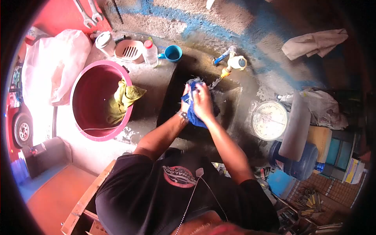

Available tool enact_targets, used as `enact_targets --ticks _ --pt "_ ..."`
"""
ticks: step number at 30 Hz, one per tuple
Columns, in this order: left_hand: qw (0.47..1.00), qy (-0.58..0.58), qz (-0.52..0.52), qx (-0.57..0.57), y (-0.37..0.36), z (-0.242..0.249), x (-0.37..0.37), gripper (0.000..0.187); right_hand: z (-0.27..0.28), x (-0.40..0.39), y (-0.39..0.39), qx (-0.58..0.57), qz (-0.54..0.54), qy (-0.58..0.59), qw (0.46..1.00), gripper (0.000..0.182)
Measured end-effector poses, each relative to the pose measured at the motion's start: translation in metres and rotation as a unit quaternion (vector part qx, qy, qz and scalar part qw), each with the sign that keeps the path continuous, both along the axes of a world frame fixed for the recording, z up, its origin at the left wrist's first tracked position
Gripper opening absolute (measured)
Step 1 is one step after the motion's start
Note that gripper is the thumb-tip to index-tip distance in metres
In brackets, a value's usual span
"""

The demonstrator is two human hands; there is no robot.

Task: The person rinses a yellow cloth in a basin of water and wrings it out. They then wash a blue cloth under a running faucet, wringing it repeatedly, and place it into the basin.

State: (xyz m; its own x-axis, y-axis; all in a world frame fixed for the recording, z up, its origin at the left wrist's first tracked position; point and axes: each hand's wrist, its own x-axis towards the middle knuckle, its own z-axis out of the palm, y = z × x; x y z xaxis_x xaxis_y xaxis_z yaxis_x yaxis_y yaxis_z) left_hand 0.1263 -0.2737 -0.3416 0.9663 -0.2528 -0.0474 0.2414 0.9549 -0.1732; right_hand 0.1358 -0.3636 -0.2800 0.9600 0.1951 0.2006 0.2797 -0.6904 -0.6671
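Note:
A wet blue cloth (192, 113) is bunched between my two hands over the dark sink basin (231, 105). My left hand (185, 102) closes on its left side, with a watch at the wrist. My right hand (202, 102) grips it from the right, fingers wrapped over its top. Water runs from the tap (226, 72) and splashes at the upper end of the cloth. Part of the cloth hangs below my right palm. The fingertips against the cloth are partly hidden and blurred.
A pink tub (78, 102) with a yellow-green cloth (124, 98) over its rim stands left. Behind are a blue cup (173, 53), a bottle (150, 54) and a soap dish (129, 51). A round white lid-like disc (268, 120) and a water jug (295, 159) are right.

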Motion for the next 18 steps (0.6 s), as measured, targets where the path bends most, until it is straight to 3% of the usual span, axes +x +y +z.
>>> enact_targets --ticks 1,3,5,7,9,10,11,13,14,15,17,18 --pt "0.999 0.027 0.0 0.038 -0.004 0.004 -0.004 0.049 -0.005 -0.011 0.005 -0.127 0.029 -0.11 0.985 0.031" --pt "0.995 0.056 -0.001 0.077 -0.008 0.006 -0.012 0.04 -0.017 0.011 -0.014 -0.004 0.024 -0.068 0.997 0.031" --pt "0.968 0.09 -0.141 0.185 -0.013 0.0 -0.018 0.033 -0.011 0.034 -0.025 0.041 -0.166 0.203 0.964 0.029" --pt "0.959 0.136 -0.192 0.157 -0.01 -0.005 -0.002 0.032 -0.022 0.022 -0.014 0.006 -0.038 0.059 0.998 0.034" --pt "0.995 0.003 -0.032 -0.096 -0.013 -0.021 0.016 0.034 0.032 -0.003 0.012 0.029 -0.012 0.076 0.997 0.037" --pt "0.994 0.008 -0.054 -0.091 -0.011 -0.02 0.024 0.035 0.045 -0.008 0.017 0.057 0.011 0.095 0.994 0.041" --pt "0.997 -0.009 -0.075 0.012 -0.006 -0.017 0.024 0.034 -0.017 0.016 -0.003 0.041 0.028 -0.006 0.999 0.041" --pt "0.986 0.039 -0.134 0.092 0.001 0.035 0.015 0.033 -0.036 0.055 -0.018 0.183 -0.081 0.108 0.974 0.04" --pt "0.988 -0.036 -0.112 0.098 0.006 0.065 0.012 0.036 0.002 0.059 -0.011 0.11 -0.155 0.167 0.967 0.039" --pt "0.988 -0.036 -0.111 0.098 0.004 0.044 0.016 0.036 0.018 0.054 -0.001 0.11 -0.154 0.166 0.968 0.039" --pt "0.995 -0.06 -0.029 -0.071 -0.006 -0.015 0.04 0.036 0.038 0.029 0.025 0.077 -0.023 0.053 0.995 0.04" --pt "0.998 -0.031 0.023 0.043 -0.009 -0.018 0.044 0.034 0.039 0.018 0.028 0.058 0.041 0.003 0.997 0.04"
